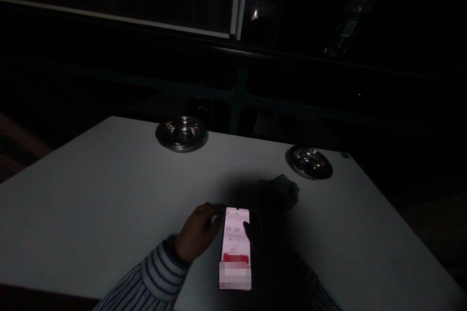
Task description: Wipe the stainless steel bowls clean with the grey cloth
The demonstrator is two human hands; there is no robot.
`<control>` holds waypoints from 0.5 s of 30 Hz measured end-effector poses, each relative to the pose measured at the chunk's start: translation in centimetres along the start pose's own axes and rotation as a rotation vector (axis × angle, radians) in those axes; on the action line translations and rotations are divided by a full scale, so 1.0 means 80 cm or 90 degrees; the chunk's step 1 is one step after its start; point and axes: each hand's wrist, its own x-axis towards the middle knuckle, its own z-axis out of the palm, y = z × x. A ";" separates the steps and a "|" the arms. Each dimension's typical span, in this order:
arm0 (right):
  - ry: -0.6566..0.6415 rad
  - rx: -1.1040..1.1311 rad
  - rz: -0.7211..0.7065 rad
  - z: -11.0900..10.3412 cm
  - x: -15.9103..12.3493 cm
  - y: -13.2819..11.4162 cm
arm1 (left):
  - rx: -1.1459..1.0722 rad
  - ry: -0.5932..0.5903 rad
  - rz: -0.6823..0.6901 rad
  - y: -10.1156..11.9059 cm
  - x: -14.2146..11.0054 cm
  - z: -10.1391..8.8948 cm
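A lit phone [236,243] shows a timer screen and is held just above the white table [91,194]. My left hand [199,235], in a striped sleeve, grips the phone's left edge with curled fingers. In deep shadow on the phone's right side is my right hand [260,238], with one fingertip over the screen's right edge. Beyond the right hand lies a dark crumpled thing [280,189] on the table; I cannot make out what it is.
Two shallow steel bowls rest near the table's far edge, one [181,132] at the middle left and one [309,161] at the right. Behind the table the room is nearly black, with a pale window frame [237,0] and a dim railing.
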 end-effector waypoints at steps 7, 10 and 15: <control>-0.045 0.007 0.071 0.005 -0.011 0.000 | 0.032 -0.025 0.022 -0.001 -0.001 -0.001; -0.060 0.049 0.127 -0.005 -0.008 -0.005 | 0.040 -0.020 0.028 -0.007 -0.002 -0.001; -0.060 0.095 0.114 -0.021 -0.002 -0.010 | 0.026 0.034 -0.028 -0.020 -0.004 -0.013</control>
